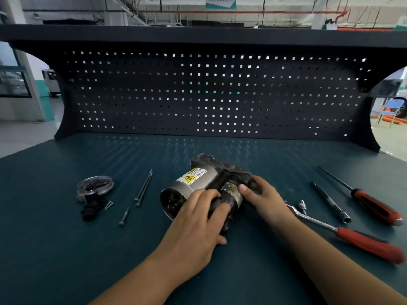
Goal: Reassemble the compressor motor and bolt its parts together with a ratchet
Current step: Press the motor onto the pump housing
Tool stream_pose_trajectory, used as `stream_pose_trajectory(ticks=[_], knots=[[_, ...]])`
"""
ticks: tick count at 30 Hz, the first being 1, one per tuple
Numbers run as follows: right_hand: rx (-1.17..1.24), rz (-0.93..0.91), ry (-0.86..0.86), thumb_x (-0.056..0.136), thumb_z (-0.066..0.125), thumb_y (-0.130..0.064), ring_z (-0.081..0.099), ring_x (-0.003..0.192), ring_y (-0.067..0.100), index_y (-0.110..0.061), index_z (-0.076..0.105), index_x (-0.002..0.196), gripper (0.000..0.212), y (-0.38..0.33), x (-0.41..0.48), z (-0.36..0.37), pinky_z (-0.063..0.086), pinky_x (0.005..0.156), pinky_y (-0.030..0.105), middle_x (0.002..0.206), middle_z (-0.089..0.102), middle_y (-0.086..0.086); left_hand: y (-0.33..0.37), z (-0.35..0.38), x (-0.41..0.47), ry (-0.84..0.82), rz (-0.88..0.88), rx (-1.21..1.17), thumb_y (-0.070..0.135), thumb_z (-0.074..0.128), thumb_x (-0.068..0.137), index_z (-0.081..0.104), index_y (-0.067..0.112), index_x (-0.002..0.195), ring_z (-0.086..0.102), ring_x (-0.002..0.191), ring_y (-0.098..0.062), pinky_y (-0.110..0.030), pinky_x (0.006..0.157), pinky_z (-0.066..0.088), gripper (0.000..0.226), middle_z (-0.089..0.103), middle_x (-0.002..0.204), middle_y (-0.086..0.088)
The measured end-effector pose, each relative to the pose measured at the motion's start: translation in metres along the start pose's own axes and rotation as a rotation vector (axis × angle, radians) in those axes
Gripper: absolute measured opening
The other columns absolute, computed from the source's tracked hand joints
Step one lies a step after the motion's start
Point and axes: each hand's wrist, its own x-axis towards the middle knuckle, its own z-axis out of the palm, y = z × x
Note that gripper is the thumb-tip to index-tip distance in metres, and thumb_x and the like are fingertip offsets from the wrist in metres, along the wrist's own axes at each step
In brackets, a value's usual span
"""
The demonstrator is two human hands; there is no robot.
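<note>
The left hand (198,219) and right hand (263,194) both grip the grimy dark cylinder (234,195) against the silver motor housing (199,180) mid-frame; seated crooked, it may bind.

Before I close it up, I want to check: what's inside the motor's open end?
Brownish metal parts show inside the motor; deeper is dark, and the left hand hides its side.

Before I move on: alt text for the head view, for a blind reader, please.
Left hand and right hand grip a compressor motor lying sideways on a green bench. Long bolts and an end cap lie to its left; a ratchet and screwdriver to its right.
</note>
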Motion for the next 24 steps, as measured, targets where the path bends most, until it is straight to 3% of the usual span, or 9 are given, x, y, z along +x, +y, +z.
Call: stream_pose_trajectory(ticks=[6, 13, 16, 19, 21, 24], knots=[[-0.118, -0.072, 0.043, 0.091, 0.059, -0.033, 0.061, 0.089, -0.012, -0.036, 0.057, 0.102, 0.012, 0.006, 0.003, 0.006, 0.043, 0.070, 0.002, 0.101, 0.067, -0.015, -0.003, -0.001, 0.003, -0.027, -0.004, 0.007, 0.039, 0.086, 0.056, 0.046, 0.018, 0.111, 0.041, 0.106, -0.019, -0.028, 0.087, 0.048, 0.071, 0.054, 0.115, -0.007], [-0.100, -0.089, 0.087, 0.091, 0.056, -0.036, 0.059, 0.103, 0.006, -0.026, 0.057, 0.115, 0.026, 0.011, 0.005, 0.011, 0.043, 0.090, 0.027, 0.108, 0.064, -0.013, -0.001, -0.013, 0.000, -0.058, -0.089, 0.057, 0.058, 0.081, 0.054, 0.049, 0.019, 0.124, 0.055, 0.113, -0.022, -0.034, 0.092, 0.047, 0.086, 0.056, 0.124, -0.005], [-0.101, -0.097, 0.093, 0.092, 0.056, -0.035, 0.059, 0.104, 0.009, -0.027, 0.056, 0.114, 0.024, 0.014, 0.005, 0.009, 0.043, 0.091, 0.029, 0.107, 0.064, -0.012, -0.003, -0.024, -0.006, -0.048, -0.133, 0.054, 0.066, 0.061, 0.069, 0.049, 0.020, 0.127, 0.048, 0.119, -0.019, -0.034, 0.098, 0.042, 0.076, 0.053, 0.129, -0.003], [-0.112, -0.092, 0.095, 0.092, 0.055, -0.035, 0.059, 0.105, 0.012, -0.027, 0.055, 0.114, 0.023, 0.016, 0.006, 0.008, 0.042, 0.092, 0.029, 0.109, 0.065, -0.008, -0.016, -0.033, -0.023, -0.015, -0.323, -0.048, 0.050, 0.046, 0.084, 0.053, 0.019, 0.109, 0.052, 0.100, -0.017, -0.029, 0.085, 0.047, 0.040, 0.058, 0.108, 0.003], [-0.115, -0.082, 0.100, 0.092, 0.055, -0.037, 0.059, 0.105, 0.013, -0.027, 0.055, 0.115, 0.025, 0.017, 0.006, 0.007, 0.042, 0.092, 0.030, 0.110, 0.065, -0.007, -0.035, -0.040, -0.034, -0.123, -0.563, -0.035, 0.034, 0.045, 0.092, 0.051, 0.019, 0.102, 0.053, 0.095, -0.019, -0.033, 0.079, 0.045, 0.020, 0.055, 0.103, 0.003], [-0.122, -0.072, 0.098, 0.091, 0.055, -0.040, 0.059, 0.106, 0.013, -0.027, 0.055, 0.116, 0.028, 0.018, 0.007, 0.007, 0.043, 0.092, 0.032, 0.110, 0.065, -0.007, -0.073, -0.043, -0.045, -0.312, -0.835, 0.174, 0.027, 0.046, 0.095, 0.048, 0.012, 0.111, 0.050, 0.101, -0.027, -0.036, 0.081, 0.043, 0.022, 0.049, 0.114, -0.008]])
